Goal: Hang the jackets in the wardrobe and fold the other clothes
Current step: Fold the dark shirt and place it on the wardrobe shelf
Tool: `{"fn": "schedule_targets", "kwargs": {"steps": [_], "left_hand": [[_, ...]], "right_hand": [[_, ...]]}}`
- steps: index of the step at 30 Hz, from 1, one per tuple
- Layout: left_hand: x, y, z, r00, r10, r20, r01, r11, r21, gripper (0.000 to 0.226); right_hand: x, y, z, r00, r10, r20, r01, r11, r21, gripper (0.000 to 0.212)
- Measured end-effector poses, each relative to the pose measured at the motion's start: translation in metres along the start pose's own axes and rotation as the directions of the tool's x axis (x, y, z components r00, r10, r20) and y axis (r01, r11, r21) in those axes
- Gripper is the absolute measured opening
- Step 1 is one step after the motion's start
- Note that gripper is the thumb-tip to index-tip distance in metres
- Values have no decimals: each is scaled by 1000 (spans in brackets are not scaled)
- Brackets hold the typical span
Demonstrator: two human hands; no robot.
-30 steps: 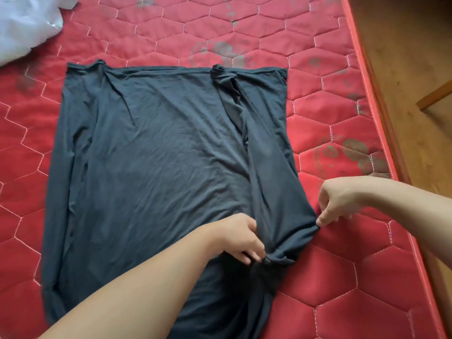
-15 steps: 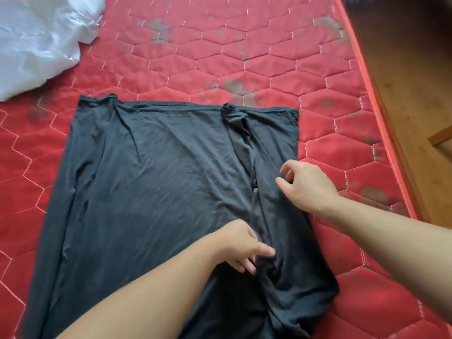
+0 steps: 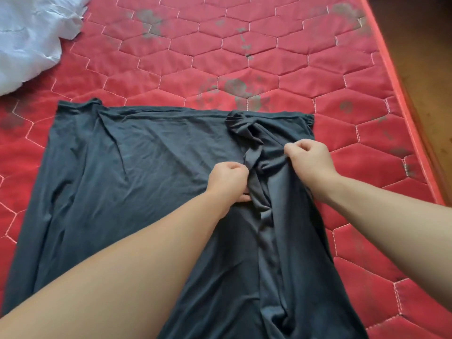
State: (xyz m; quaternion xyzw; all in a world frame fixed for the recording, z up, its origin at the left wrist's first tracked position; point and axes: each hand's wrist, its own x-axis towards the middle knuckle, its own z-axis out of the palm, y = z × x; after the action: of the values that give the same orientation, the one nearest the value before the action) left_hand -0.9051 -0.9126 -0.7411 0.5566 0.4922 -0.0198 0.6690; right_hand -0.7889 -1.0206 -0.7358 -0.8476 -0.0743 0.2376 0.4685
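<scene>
A dark grey garment (image 3: 137, 182) lies spread flat on the red quilted mattress (image 3: 244, 52). A knotted strip of the same cloth (image 3: 241, 126) sits near its far edge and runs down the middle. My left hand (image 3: 228, 182) grips the bunched fabric beside that strip, fingers curled. To the right of the strip my right hand (image 3: 309, 161) pinches a fold of the garment. Both forearms reach across the garment's near part and hide some of it.
A crumpled white cloth (image 3: 29, 37) lies at the far left of the mattress. The mattress edge (image 3: 396, 99) runs along the right, with wooden floor (image 3: 430, 45) beyond it. Dark stains mark the quilting.
Both hands moved up the garment toward the knotted strip. My right hand left the right edge and took hold of a fold by the strip. The view tilted forward.
</scene>
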Motion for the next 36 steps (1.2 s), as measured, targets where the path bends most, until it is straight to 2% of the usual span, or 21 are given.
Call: {"fn": "schedule_targets", "kwargs": {"steps": [2,5,7,9,10,12,14,16,17,20,22,23,24,26,30,31,32,33,34,35,36], "left_hand": [[-4,12,-4,995,-56,85,60,997,-45,27],[4,21,1,996,29,84,-36,996,83,44],[11,20,5,995,67,73,-75,990,122,29],[12,19,4,993,65,101,-70,997,41,7],[13,18,3,991,70,115,-70,998,-7,6],[15,15,-2,993,59,104,-46,992,-121,12],[14,18,-4,998,13,59,-5,991,-132,17],[15,22,-4,999,-26,40,26,1000,-10,22],[15,26,-4,999,-29,32,27,998,63,32],[20,36,4,993,111,-49,-86,931,356,67],[30,41,12,962,247,-113,-150,828,540,56],[35,45,15,952,277,-134,-157,812,563,48],[42,49,16,944,290,-156,-172,837,519,44],[60,56,13,929,300,-219,-224,923,312,36],[75,66,6,937,157,-312,-183,981,-58,17],[74,67,5,917,194,-349,-228,972,-61,9],[72,64,4,864,309,-397,-321,946,38,7],[64,61,6,775,478,-412,-424,878,222,17],[56,54,8,666,653,-361,-515,752,411,25],[48,46,13,577,778,-251,-564,601,567,28],[43,38,18,562,819,-115,-548,472,691,28]], "right_hand": [[8,-8,3,985,111,129,-117,992,37,26],[19,-19,17,967,128,223,-112,990,-81,35],[23,-23,24,991,11,134,0,997,-79,30],[23,-23,23,986,-156,-58,153,987,-46,35],[22,-22,19,969,-201,-145,202,979,-4,40],[19,-16,11,951,-188,-244,211,975,70,43],[20,-9,6,963,-110,-245,119,993,21,41],[25,-6,5,981,-3,-196,-16,995,-96,45],[28,-8,5,987,39,-159,-58,991,-123,48],[38,-19,5,997,72,-29,-75,988,-132,39],[42,-23,6,999,25,21,-21,988,-151,28],[42,-24,5,1000,-27,16,29,990,-141,28],[42,-24,5,996,-86,-13,84,989,-123,33],[43,-25,1,984,-157,-88,148,984,-100,44],[46,-18,-5,990,-121,-79,90,945,-315,36],[45,-15,-5,989,-123,-80,87,930,-356,29],[44,-14,-4,982,-160,-99,110,916,-385,20],[41,-12,-5,955,-265,-133,191,893,-409,16],[37,-11,-5,896,-418,-146,323,842,-433,24],[35,-10,-4,811,-575,-112,473,755,-453,30],[32,-8,-3,722,-691,-44,595,652,-470,34]]}}
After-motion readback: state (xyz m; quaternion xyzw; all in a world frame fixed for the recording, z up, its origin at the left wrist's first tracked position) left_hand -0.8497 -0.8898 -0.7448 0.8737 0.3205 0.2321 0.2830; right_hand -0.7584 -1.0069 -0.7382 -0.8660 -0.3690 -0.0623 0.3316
